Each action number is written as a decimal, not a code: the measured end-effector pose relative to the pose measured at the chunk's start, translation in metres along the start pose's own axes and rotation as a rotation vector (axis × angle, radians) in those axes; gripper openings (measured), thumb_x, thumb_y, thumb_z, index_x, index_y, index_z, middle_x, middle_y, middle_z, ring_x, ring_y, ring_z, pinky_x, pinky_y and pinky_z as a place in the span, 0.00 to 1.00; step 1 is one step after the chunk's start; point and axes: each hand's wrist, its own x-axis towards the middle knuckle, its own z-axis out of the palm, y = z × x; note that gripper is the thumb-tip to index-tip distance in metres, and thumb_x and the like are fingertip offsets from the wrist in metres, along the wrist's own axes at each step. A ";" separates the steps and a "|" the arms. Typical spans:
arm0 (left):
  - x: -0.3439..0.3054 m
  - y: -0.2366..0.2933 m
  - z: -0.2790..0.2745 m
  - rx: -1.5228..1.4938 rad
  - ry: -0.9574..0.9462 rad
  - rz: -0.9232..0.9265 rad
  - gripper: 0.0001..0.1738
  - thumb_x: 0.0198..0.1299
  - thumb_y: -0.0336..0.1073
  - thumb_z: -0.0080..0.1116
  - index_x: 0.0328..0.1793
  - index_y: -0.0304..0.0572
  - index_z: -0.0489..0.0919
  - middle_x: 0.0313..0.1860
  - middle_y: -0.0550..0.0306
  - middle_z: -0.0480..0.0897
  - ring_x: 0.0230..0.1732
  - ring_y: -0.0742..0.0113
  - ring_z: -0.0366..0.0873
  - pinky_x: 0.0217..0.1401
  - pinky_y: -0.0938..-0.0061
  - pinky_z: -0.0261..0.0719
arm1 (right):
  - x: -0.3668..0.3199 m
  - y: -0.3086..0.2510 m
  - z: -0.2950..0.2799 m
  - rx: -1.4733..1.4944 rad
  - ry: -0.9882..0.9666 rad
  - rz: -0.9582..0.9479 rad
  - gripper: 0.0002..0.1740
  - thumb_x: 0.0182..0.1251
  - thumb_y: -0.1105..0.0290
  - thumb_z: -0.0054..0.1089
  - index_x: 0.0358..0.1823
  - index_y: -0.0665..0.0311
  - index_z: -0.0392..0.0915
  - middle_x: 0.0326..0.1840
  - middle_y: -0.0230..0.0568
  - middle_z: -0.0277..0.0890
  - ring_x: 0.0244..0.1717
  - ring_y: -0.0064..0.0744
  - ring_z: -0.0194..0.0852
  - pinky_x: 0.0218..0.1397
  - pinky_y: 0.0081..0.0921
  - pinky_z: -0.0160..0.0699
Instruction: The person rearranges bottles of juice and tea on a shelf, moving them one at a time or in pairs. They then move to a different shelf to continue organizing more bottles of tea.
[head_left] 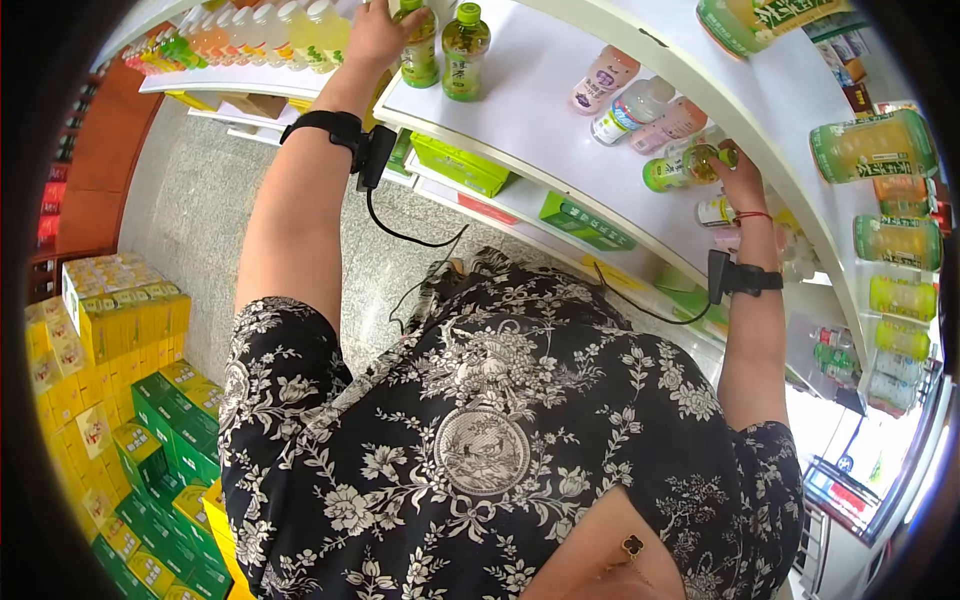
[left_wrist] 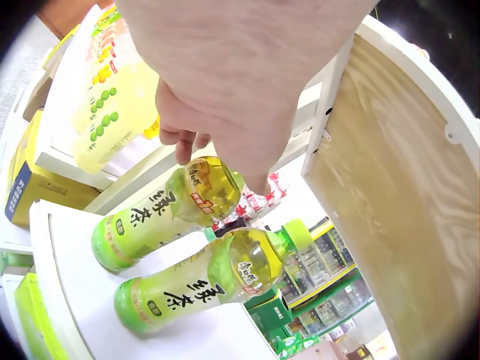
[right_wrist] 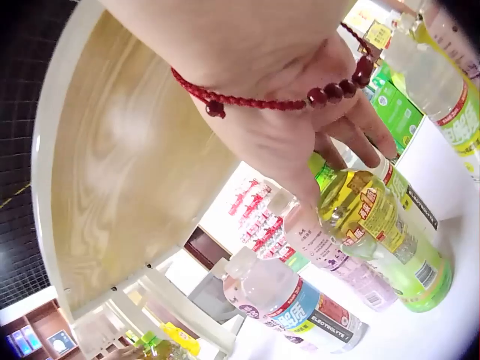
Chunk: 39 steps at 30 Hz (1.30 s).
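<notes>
At the shelf's left end, my left hand (head_left: 378,38) holds a green tea bottle (head_left: 420,55) at its top. In the left wrist view, the fingers of this hand (left_wrist: 225,97) hide the cap of that bottle (left_wrist: 161,217). A second green tea bottle (head_left: 466,55) with a green cap stands upright right beside it. Over on the right, my right hand (head_left: 742,185) grips another green tea bottle (head_left: 680,172) by its green cap. The right wrist view shows thumb and fingers round this cap, the bottle (right_wrist: 386,240) standing among other drinks.
Electrolyte drink bottles (right_wrist: 300,304) and pink bottles (head_left: 605,78) stand close by the right hand's bottle. A curved upper shelf (head_left: 790,110) with more bottles arches over. Below lie green cartons (head_left: 460,165). Yellow and green boxes (head_left: 125,310) are stacked behind at left.
</notes>
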 end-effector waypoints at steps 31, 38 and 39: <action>-0.005 0.072 -0.008 -0.392 -0.258 0.323 0.19 0.52 0.27 0.55 0.53 0.39 0.79 0.43 0.43 0.83 0.45 0.50 0.81 0.48 0.65 0.77 | 0.055 -0.272 0.081 0.203 -0.175 -0.562 0.19 0.56 0.70 0.63 0.50 0.57 0.72 0.44 0.49 0.79 0.47 0.50 0.77 0.51 0.37 0.74; -0.005 0.065 0.001 -0.476 -0.241 0.371 0.19 0.52 0.27 0.55 0.53 0.39 0.78 0.44 0.43 0.82 0.46 0.51 0.81 0.49 0.66 0.78 | 0.066 -0.278 0.082 0.203 -0.242 -0.527 0.18 0.55 0.73 0.61 0.49 0.57 0.73 0.46 0.47 0.78 0.49 0.48 0.76 0.51 0.35 0.74; -0.005 0.065 0.001 -0.478 -0.244 0.373 0.19 0.52 0.27 0.55 0.53 0.39 0.78 0.44 0.43 0.82 0.46 0.51 0.81 0.49 0.66 0.78 | 0.065 -0.279 0.081 0.228 -0.232 -0.527 0.18 0.55 0.74 0.60 0.49 0.57 0.73 0.46 0.47 0.78 0.49 0.48 0.76 0.51 0.35 0.74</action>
